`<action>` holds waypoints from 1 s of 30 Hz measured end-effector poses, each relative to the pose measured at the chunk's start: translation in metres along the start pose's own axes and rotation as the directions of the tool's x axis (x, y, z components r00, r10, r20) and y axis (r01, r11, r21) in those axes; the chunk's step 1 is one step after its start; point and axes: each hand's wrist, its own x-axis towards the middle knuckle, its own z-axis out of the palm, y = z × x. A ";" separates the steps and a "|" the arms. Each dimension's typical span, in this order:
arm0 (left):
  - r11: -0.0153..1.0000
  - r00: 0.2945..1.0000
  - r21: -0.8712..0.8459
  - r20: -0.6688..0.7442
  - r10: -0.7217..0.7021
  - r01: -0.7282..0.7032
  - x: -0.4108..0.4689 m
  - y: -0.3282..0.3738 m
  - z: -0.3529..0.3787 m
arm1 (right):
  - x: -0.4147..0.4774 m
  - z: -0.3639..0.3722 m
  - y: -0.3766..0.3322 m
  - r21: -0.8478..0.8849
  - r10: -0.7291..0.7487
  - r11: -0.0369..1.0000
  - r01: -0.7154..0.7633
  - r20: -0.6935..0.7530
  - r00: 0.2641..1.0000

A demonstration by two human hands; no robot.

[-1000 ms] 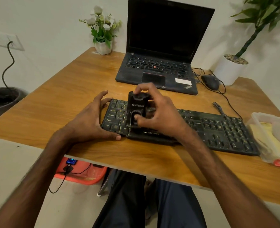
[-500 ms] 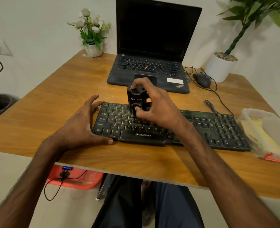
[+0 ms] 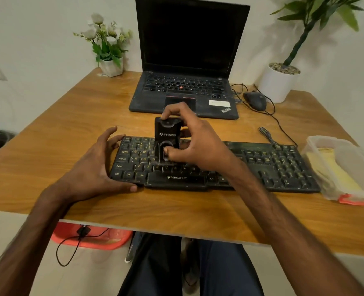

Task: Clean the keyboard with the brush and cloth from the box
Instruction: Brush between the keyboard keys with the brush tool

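Still our left hand (image 3: 93, 167) braces the left end of the keyboard (image 3: 273, 165), fingers spread loosely. Our right hand (image 3: 198, 144) pinches the brush (image 3: 167, 135), which stands upright on the letter keys, further from us than a second ago. It is black and boxy, with white lettering. Rightward, the yellow cloth (image 3: 335, 174) lies in the box (image 3: 317, 141).

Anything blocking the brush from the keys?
Nothing visible. The right hand holds the brush upright at the keyboard; the left hand rests on its left end, apart from the brush.

Home office, laptop (image 3: 189, 60), wooden desk (image 3: 69, 129)
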 end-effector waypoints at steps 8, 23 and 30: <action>1.000 1.000 -0.008 0.010 -0.011 0.011 0.001 -0.002 -0.001 | 0.008 -0.005 -0.001 -0.329 -0.155 0.932 0.153 0.018 0.988; 1.000 1.000 0.024 0.005 -0.014 0.014 0.000 0.002 -0.002 | 0.012 0.007 -0.022 0.156 -0.022 0.988 0.001 0.131 0.991; 1.000 1.000 0.011 -0.001 0.004 -0.004 -0.003 0.003 -0.002 | 0.047 0.059 -0.006 0.056 -0.073 0.996 0.074 -0.018 0.997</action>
